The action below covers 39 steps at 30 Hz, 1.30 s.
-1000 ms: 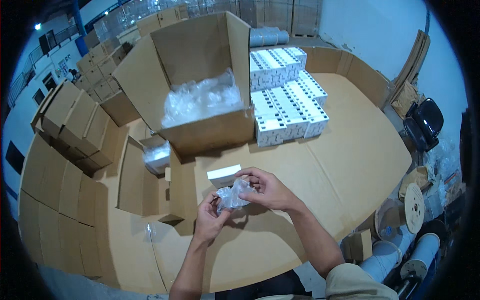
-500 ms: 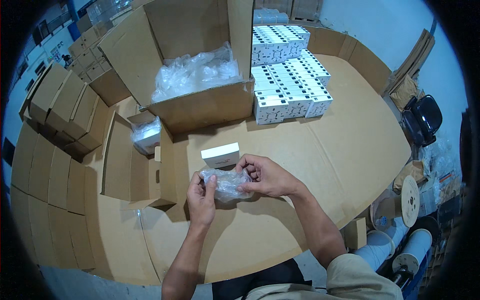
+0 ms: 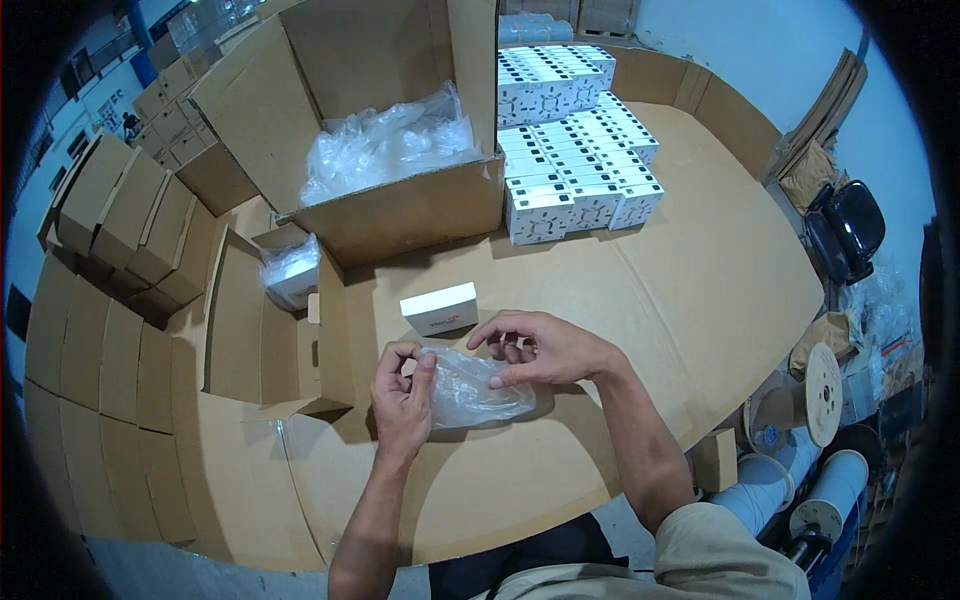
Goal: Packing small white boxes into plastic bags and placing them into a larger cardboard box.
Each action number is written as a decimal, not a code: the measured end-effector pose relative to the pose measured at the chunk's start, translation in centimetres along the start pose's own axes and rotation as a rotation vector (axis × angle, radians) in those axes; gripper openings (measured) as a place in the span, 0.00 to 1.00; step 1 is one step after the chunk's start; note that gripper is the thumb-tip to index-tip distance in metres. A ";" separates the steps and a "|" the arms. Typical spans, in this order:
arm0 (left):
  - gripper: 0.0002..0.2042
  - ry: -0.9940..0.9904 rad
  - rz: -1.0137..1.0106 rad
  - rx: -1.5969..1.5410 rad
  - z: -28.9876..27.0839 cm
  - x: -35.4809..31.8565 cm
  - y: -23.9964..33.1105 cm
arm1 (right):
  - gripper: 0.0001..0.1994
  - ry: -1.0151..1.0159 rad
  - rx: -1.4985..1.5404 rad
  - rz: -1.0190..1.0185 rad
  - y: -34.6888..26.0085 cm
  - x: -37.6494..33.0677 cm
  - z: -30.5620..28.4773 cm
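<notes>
we find the left hand [image 3: 402,405] pinching a clear plastic bag [image 3: 478,395], the right hand [image 3: 550,348] over it with fingers parted, near a white carton [image 3: 440,310]

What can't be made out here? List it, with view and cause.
Head view:
- Large carton: floor hidden by heaped clear plastic.
- Left hand: some fingertips hidden by its thumb and palm.
- Small white box: back hidden by its front.
- Sleeve: cut off by lower edge.
</notes>
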State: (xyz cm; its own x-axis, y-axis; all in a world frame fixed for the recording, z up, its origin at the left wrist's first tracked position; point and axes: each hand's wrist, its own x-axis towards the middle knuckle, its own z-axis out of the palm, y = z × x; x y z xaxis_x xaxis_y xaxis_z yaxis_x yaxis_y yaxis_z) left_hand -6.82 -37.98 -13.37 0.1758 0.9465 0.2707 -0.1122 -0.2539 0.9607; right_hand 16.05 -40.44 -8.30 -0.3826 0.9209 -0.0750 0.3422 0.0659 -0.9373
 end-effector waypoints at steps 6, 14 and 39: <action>0.07 -0.015 -0.006 0.064 0.4 -0.3 -0.3 | 0.12 0.022 0.128 -0.034 1.1 1.2 2.4; 0.09 0.070 0.129 0.523 -1.0 0.1 0.6 | 0.15 -0.121 0.015 0.049 -0.1 -0.3 -0.6; 0.29 -0.134 -0.140 -0.364 -1.9 -0.7 0.3 | 0.13 0.482 0.056 -0.330 -0.5 1.5 2.5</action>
State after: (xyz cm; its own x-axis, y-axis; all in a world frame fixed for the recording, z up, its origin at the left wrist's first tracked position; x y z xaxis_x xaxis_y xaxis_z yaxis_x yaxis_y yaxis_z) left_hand -8.79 -38.31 -13.40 0.3368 0.9266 0.1672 -0.4125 -0.0144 0.9109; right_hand 13.17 -39.99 -8.73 -0.0229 0.9267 0.3752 0.2201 0.3708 -0.9023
